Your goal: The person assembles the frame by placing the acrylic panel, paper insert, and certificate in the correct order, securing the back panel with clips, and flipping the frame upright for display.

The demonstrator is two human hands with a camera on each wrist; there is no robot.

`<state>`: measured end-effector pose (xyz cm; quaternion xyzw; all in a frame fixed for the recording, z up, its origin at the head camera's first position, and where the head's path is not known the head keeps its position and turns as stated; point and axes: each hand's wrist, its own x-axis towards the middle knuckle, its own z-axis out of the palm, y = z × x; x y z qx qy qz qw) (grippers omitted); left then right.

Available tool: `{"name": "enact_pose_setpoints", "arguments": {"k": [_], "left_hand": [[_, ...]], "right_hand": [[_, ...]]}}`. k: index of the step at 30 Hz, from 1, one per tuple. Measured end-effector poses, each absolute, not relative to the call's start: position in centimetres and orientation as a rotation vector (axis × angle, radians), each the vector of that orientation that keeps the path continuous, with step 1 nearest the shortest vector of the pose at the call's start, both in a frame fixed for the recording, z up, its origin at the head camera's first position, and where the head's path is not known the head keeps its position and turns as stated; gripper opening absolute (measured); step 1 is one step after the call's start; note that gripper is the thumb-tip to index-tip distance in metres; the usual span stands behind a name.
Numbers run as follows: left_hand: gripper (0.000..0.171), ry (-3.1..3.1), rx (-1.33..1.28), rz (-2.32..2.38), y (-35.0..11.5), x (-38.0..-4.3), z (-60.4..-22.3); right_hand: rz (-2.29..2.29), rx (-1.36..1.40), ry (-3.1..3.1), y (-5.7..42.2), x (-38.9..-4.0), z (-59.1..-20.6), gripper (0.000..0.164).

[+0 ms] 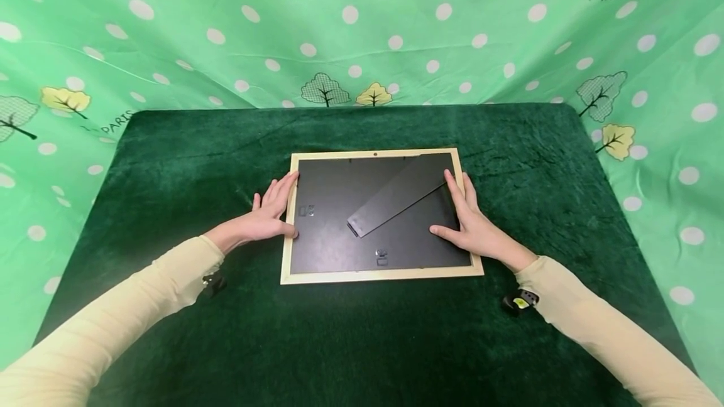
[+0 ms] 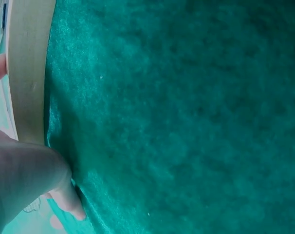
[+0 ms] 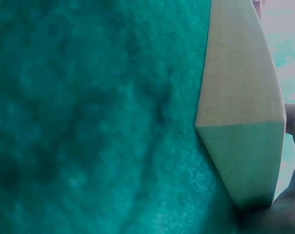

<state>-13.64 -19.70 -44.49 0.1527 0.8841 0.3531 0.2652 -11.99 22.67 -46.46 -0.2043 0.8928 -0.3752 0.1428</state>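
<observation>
A picture frame [image 1: 328, 278] with a pale wooden border lies face down on the dark green cloth. Its black backing board [image 1: 334, 247] faces up, and a black easel stand [image 1: 396, 196] lies slantwise across it. At the frame's left side my left hand [image 1: 268, 213] rests with fingers extended, its thumb touching the border. On the right side my right hand [image 1: 471, 225] has its thumb and a straight finger over the backing, with other fingers beyond the outer edge. Both wrist views show the wooden edge close up; much of each hand is cut off there.
A dark green velvety cloth [image 1: 362, 344] covers the table. Behind and at both sides hangs a light green curtain [image 1: 362, 36] with white dots and printed trees. Small metal hangers [image 1: 381, 257] are fixed to the backing. Black wrist cameras [image 1: 519, 301] sit below the sleeves.
</observation>
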Motion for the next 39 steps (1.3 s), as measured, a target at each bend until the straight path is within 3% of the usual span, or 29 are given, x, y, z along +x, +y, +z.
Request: {"name": "enact_pose_setpoints", "arguments": {"k": [12,39], "left_hand": [[0.110,2.367,0.453,0.963,-20.3,-13.6,-44.7],[0.087,2.638,0.849,0.809,-22.8,-12.3,-45.9]], "right_hand": [[-1.093,-0.604,2.585,22.8,-11.9,-46.6,0.103],[-1.081,-0.585,2.574,22.8,-11.7,-46.7,0.102]]}}
